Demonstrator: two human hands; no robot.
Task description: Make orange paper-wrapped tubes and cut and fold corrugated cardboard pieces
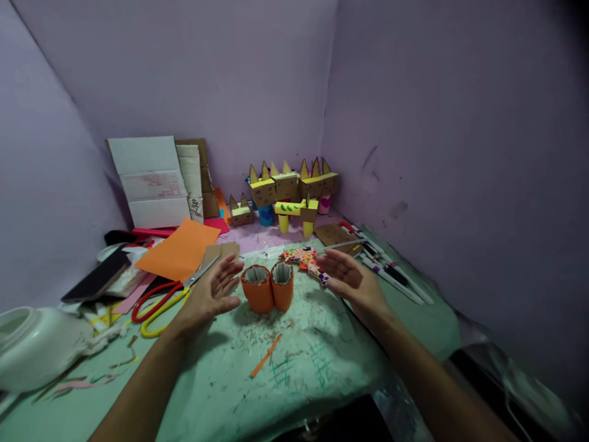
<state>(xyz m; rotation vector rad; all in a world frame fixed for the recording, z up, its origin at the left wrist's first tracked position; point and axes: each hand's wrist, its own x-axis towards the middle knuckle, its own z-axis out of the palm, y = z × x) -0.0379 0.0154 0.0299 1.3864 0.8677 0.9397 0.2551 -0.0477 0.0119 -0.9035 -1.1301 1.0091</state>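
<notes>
Forearms rise from the bottom edge of the frame over a green bench. An orange strip lies at lower centre. Beyond it, mid-frame, two orange tubes stand upright, side by side; the left hand is just beside them, the right hand a little farther off, both wide. Scissors lie left of centre, pens to the right; eared boxes stand at upper centre.

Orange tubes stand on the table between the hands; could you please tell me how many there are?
2: the left tube nearer the left hand, and the right tube close beside it, nearer the right hand. Neither is hidden.
</notes>
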